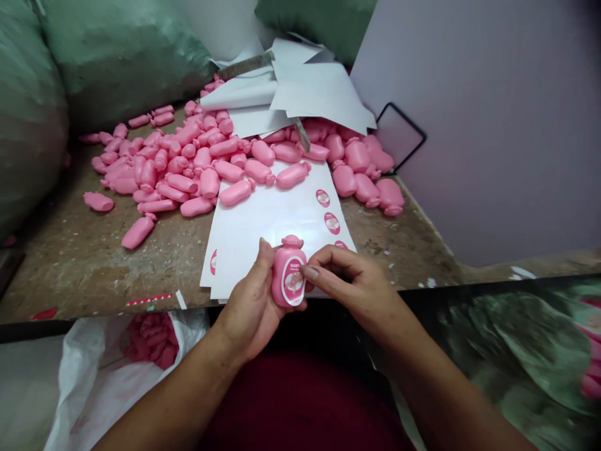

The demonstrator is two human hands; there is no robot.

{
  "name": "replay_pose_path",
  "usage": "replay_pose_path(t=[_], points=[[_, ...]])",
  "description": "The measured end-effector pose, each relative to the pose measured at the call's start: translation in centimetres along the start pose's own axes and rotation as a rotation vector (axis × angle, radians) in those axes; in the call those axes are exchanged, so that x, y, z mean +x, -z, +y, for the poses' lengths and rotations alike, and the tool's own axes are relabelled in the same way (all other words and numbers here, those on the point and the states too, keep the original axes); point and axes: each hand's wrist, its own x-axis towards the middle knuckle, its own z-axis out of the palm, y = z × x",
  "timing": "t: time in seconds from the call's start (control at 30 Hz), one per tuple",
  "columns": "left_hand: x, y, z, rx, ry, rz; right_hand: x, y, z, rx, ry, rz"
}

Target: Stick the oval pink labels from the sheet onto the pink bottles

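My left hand [248,307] is wrapped around a small pink plastic bottle [278,285] held upright just above the table's front edge. An oval pink-and-white sticker [293,283] with the word "BABY" lies over the bottle's front, its lower edge looking slightly raised. At the sticker's right edge, the thumb and forefinger of my right hand [359,282] are pinched together. Beneath both hands lies a white sticker sheet [267,228], with a few oval stickers along its right side. Several pink bottles rest on the sheet's far end.
A large heap of pink bottles [188,156] covers the table [94,269]. White paper sheets [319,94] lie over the back bottles, with metal strips on them. Green sacks [122,56] stand behind. A white sack [84,376] holding pink pieces is below left; a grey panel [493,125] borders the right.
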Motion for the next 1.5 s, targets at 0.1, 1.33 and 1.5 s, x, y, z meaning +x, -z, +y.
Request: replay_pose_path(t=[0.1, 1.33, 1.5], points=[[0.0, 0.1, -0.1, 0.006, -0.012, -0.016, 0.0, 0.0, -0.1, -0.004, -0.008, 0.000], [-0.1, 1.6, 1.1, 0.127, 0.085, -0.143, -0.6, 1.4, 0.2, -0.199, 0.088, 0.180], [-0.2, 1.6, 0.7, 0.123, 0.095, -0.204, -1.0, -0.5, 0.2, -0.184, 0.068, 0.159]])
